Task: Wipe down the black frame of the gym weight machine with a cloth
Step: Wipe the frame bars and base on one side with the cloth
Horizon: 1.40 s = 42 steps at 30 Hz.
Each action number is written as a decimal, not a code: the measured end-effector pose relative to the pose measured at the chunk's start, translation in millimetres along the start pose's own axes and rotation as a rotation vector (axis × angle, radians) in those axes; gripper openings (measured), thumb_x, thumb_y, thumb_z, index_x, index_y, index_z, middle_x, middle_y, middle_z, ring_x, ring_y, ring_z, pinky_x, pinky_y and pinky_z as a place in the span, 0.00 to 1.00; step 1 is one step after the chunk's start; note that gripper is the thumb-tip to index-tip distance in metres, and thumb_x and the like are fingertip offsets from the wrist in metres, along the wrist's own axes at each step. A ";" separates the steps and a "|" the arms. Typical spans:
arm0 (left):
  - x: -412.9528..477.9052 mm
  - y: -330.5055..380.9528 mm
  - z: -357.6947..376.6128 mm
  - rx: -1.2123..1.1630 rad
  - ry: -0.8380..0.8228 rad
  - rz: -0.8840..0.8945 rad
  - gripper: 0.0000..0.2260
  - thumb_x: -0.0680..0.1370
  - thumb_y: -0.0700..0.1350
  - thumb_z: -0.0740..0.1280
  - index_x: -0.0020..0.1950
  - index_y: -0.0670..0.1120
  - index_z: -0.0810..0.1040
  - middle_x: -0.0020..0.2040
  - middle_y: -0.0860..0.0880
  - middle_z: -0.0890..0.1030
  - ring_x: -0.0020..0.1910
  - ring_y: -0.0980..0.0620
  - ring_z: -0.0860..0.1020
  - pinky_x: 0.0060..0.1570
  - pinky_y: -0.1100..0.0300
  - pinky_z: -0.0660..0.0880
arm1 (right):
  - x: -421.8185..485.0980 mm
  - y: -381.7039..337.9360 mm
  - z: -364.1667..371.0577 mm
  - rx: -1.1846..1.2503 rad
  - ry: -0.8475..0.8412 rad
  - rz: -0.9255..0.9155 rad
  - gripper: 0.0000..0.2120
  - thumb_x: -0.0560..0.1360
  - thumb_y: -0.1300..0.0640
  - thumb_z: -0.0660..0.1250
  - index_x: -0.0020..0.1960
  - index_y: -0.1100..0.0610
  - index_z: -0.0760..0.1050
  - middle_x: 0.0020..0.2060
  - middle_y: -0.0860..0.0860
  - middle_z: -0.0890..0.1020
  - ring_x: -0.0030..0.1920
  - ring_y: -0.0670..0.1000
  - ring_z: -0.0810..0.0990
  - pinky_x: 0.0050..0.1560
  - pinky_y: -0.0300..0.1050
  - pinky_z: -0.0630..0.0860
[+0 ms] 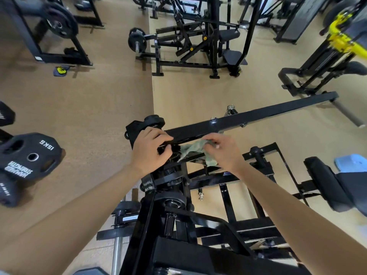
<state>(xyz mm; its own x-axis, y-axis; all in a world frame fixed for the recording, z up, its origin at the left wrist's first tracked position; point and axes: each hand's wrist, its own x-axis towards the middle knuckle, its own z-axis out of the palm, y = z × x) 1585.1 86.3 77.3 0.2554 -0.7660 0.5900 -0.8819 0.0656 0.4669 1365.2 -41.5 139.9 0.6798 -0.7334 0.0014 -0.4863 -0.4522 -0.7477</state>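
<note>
The weight machine's black frame (258,114) runs as a long glossy bar from the centre up to the right, with uprights and pivots below me. A green patterned cloth (191,150) lies crumpled against the frame just under that bar. My right hand (224,150) pinches the cloth's right end and presses it onto the frame. My left hand (150,149) rests on the pivot end of the bar, fingers curled over the black metal, just left of the cloth. Part of the cloth is hidden beneath my right hand.
Black weight plates (29,155), one marked 15 KG, lie on the tan floor at left. A padded black seat (333,185) and a blue object (351,162) sit at right. Other black machines (198,40) and a yellow-framed one (341,36) stand farther back.
</note>
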 end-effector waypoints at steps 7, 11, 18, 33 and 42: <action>35.4 37.2 -3.6 -0.569 -0.404 -0.454 0.15 0.75 0.49 0.76 0.60 0.56 0.81 0.49 0.59 0.84 0.49 0.59 0.82 0.49 0.65 0.79 | 18.3 -31.2 -9.7 0.444 -0.012 0.107 0.11 0.74 0.68 0.71 0.49 0.54 0.84 0.43 0.51 0.87 0.45 0.48 0.85 0.48 0.40 0.82; 36.4 37.2 -5.9 -0.755 -0.395 -0.630 0.03 0.79 0.46 0.72 0.50 0.49 0.85 0.37 0.51 0.84 0.35 0.55 0.80 0.38 0.64 0.78 | 10.2 -23.3 -12.6 0.484 0.032 0.134 0.10 0.73 0.67 0.75 0.47 0.53 0.83 0.41 0.50 0.86 0.42 0.47 0.82 0.46 0.41 0.82; 23.7 61.2 -12.1 -0.711 -0.516 -0.794 0.22 0.82 0.57 0.65 0.43 0.38 0.80 0.38 0.46 0.76 0.38 0.53 0.75 0.44 0.60 0.76 | -37.5 -7.3 -17.1 0.517 -0.115 0.266 0.06 0.77 0.58 0.72 0.52 0.59 0.83 0.48 0.57 0.87 0.48 0.56 0.86 0.51 0.51 0.83; -29.6 151.7 1.8 -0.581 -0.728 -0.665 0.07 0.77 0.41 0.74 0.53 0.46 0.79 0.42 0.50 0.82 0.40 0.55 0.81 0.44 0.60 0.80 | -131.8 42.3 -37.7 0.634 -0.284 0.237 0.17 0.70 0.73 0.66 0.36 0.54 0.66 0.34 0.55 0.72 0.34 0.51 0.74 0.31 0.35 0.72; -99.7 180.5 -60.0 0.159 -1.027 -0.323 0.22 0.78 0.62 0.67 0.71 0.58 0.74 0.74 0.57 0.70 0.75 0.53 0.64 0.74 0.50 0.63 | -157.5 69.1 -53.2 0.475 -0.169 0.139 0.05 0.74 0.65 0.74 0.46 0.61 0.78 0.42 0.62 0.84 0.42 0.54 0.82 0.51 0.56 0.79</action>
<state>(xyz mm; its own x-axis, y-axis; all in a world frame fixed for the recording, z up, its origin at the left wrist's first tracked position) 1424.3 212.9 142.3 0.0962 -0.9060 -0.4122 -0.8927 -0.2618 0.3669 1195.3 15.7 123.4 0.7246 -0.6602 -0.1975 -0.3025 -0.0472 -0.9520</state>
